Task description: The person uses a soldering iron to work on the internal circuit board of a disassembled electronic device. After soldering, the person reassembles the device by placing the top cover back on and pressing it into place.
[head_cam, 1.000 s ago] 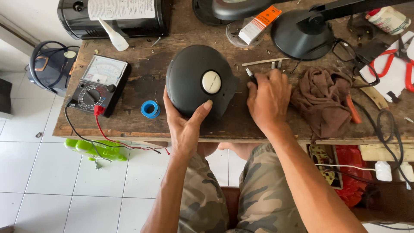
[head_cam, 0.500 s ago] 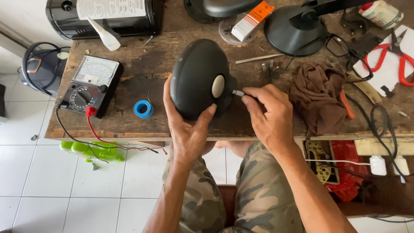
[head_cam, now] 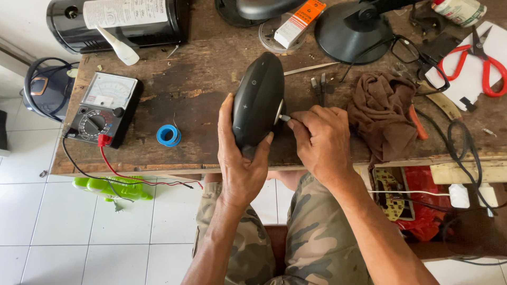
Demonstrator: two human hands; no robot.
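a worn, stained wooden workbench (head_cam: 211,68) is seen from above, lit by soft daylight. below its near edge, a floor of pale square tiles (head_cam: 63,237) is laid. left of the workbench, a strip of white wall (head_cam: 16,26) is glimpsed.

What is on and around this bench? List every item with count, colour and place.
speaker: 1, black, bench centre, tipped on edge
multimeter: 1, black, bench left
solder spool: 1, blue, right of multimeter
cloth: 1, brown, bench right
scissors: 1, red-handled, far right
lamp base: 1, black, bench top
small box: 1, white and orange, bench top
left hand: grips speaker
right hand: holds a small metal tool at the speaker's side
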